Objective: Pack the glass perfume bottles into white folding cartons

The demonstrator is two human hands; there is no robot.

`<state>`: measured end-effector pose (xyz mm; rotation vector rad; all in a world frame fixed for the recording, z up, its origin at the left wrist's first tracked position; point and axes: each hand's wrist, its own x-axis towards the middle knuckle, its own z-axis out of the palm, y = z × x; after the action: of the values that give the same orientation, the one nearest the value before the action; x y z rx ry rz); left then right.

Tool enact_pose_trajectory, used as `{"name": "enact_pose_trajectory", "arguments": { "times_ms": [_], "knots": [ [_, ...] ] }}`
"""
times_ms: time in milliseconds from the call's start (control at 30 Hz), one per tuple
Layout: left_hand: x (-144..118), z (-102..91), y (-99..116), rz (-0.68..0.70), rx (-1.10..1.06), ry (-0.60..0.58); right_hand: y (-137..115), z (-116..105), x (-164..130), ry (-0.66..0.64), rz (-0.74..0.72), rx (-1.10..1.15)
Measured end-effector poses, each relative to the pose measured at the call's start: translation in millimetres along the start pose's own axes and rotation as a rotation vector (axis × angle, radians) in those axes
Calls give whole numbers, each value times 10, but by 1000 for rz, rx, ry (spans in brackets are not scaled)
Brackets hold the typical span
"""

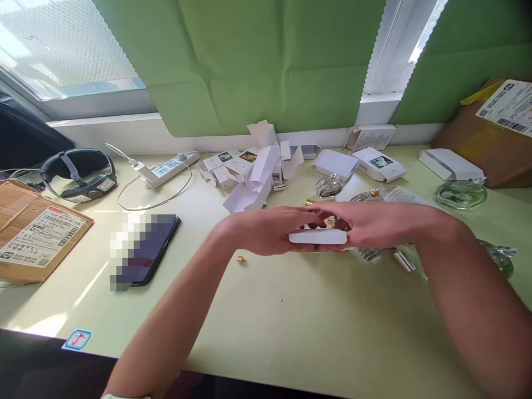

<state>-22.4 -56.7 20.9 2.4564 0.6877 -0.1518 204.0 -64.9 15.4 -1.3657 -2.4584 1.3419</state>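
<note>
You hold a white, rounded oblong piece (318,236) between both hands, just above the near middle of the pale green tabletop (257,321). Your left hand (268,230) closes on its left end and your right hand (374,221) on its right end; the fingers behind and beneath it are partly hidden, so you cannot tell exactly how each one grips. The step in hand looks like two-handed work on this piece, beside small gold-coloured parts (330,220) just behind it. The next move seems to call for a steady hold with one hand and free fingertips on the other. A small gold-coloured ring or cap (240,259) lies apart to your left, within easy reach.

Little writing is legible. The brown cardboard carton at the left (78,224) bears a white shipping label (39,235) whose large number seems to begin "124", with a barcode. The brown cardboard carton at the right (461,127) has a white barcoded label (509,108), its print too small to read. A white flat box with a flower picture (380,163) shows no readable brand. On the table's front edge, a blue-bordered paper tag (77,339) carries a red hooked mark, perhaps a "J".
</note>
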Motion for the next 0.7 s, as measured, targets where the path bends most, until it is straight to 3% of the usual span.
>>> {"name": "enact_pose_trajectory", "arguments": {
  "times_ms": [100,233,400,700],
  "knots": [
    [-41,-67,-33,-105,1,-1,77,-134,-120,-35,61,41],
    [-63,-125,-120,-206,-33,-7,236,-368,-395,179,217,-40],
    [-54,-125,-175,-191,-55,28,402,-517,-616,435,230,-163],
    [-204,-240,-300,-293,203,310,729,-606,-701,382,360,-243]
  ]
}}
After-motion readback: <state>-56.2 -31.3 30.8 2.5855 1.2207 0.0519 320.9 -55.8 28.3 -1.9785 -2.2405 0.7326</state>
